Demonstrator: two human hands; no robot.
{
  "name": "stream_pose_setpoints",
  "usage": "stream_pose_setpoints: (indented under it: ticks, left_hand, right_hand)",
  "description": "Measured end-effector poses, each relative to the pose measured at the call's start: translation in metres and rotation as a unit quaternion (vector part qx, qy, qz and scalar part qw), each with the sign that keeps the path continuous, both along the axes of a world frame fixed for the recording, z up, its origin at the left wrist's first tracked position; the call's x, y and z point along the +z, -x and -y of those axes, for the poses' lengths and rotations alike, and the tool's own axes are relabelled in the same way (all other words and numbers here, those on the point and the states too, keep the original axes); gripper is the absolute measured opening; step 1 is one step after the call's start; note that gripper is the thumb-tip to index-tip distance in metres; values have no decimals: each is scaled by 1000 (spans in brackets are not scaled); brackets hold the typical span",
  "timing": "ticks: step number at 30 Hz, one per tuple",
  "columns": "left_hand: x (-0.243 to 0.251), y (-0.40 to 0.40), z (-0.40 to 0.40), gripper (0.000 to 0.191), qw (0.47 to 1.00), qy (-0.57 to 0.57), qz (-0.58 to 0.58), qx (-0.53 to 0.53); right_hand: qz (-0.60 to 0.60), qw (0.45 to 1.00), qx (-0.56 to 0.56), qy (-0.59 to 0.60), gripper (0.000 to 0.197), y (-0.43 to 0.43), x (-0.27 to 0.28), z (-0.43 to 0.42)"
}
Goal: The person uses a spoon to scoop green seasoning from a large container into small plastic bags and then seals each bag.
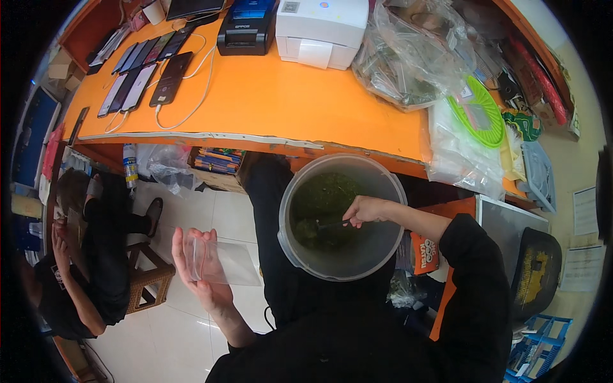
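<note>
A tall translucent plastic bucket (342,265) stands at my lap, against the desk's front edge. Green, flaky material (330,191) lies in its bottom. My right hand (366,210) reaches over the bucket's right side and grips the handle of a dark spoon (333,224), whose head rests at the green material. Left of the bucket, my left hand (206,273) holds up a small clear zip bag (230,263) with a red seal line near the fingers. The bag looks flat, and no green shows in it.
On the orange desk (287,100) are several phones (171,79) with white cables, a black receipt printer (246,28), a white label printer (321,33), clear plastic bags (412,57) and a green plastic basket (479,112). Another person (86,268) sits at the left near a woven stool (151,277).
</note>
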State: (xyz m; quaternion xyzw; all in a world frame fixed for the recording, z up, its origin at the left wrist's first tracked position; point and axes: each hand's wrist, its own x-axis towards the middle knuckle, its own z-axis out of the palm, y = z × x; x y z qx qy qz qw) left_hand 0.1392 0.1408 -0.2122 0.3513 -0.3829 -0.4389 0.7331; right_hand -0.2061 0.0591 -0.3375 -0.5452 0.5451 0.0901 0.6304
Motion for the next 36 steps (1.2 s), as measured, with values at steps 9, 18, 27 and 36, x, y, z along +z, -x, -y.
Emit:
stream_pose_setpoints:
  ticks: [9,18,27,36]
  left_hand:
    - [-10,-7,-3,95,999,3,19,-29]
    - [-7,0,2,97,998,26,8,-57]
    - [-7,4,3,98,997,24,7,-68]
    - [1,15,4,105,999,-3,5,-33]
  right_hand:
    - [15,998,-2,-67,27,-4,0,-6]
    - [13,997,25,-69,27,-3,11,-9]
    - [-32,999,-43,8,30,-10,22,-10]
    - [-120,992,37,-24,16,-44,2,-31]
